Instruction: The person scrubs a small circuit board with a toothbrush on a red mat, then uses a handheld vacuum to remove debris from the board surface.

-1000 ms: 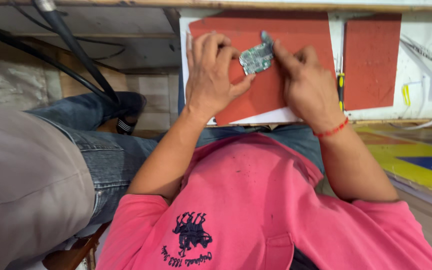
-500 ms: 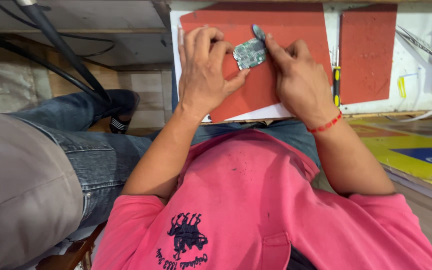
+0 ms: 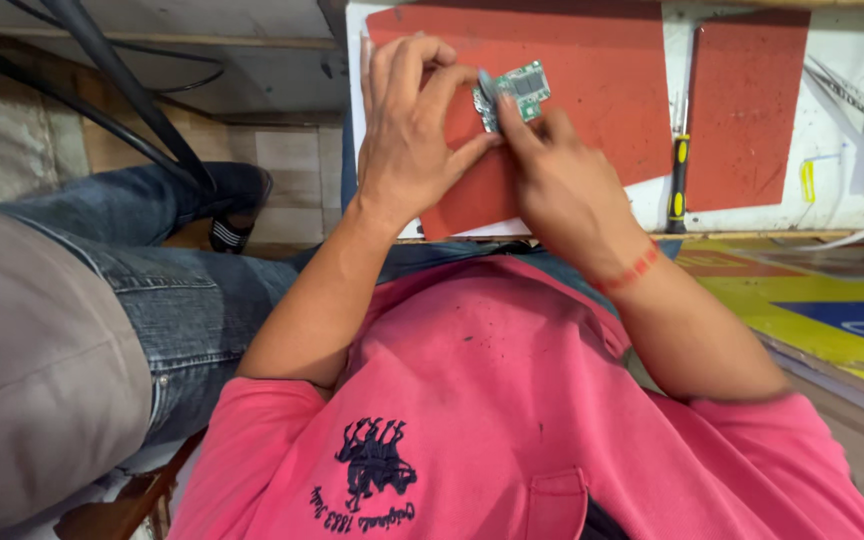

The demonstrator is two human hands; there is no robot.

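A pink short-sleeved shirt (image 3: 512,400) covers the torso, with a dark printed emblem (image 3: 377,470) at 7 o'clock and small dark specks across the chest. A red band (image 3: 632,270) circles the right wrist, at 3 o'clock from frame centre. Both forearms are bare. Blue jeans (image 3: 182,290) with pale stitched seams show at 9 o'clock.

Bench (image 3: 852,200): white top, scuffed | large red mat (image 3: 592,90) lies flat on it | smaller red mat (image 3: 747,100) just right of large mat, a strip of bare top between | screwdriver (image 3: 679,170), yellow-and-black handle, lies in that strip | metal tweezers (image 3: 857,95) right of smaller mat, near bench edge
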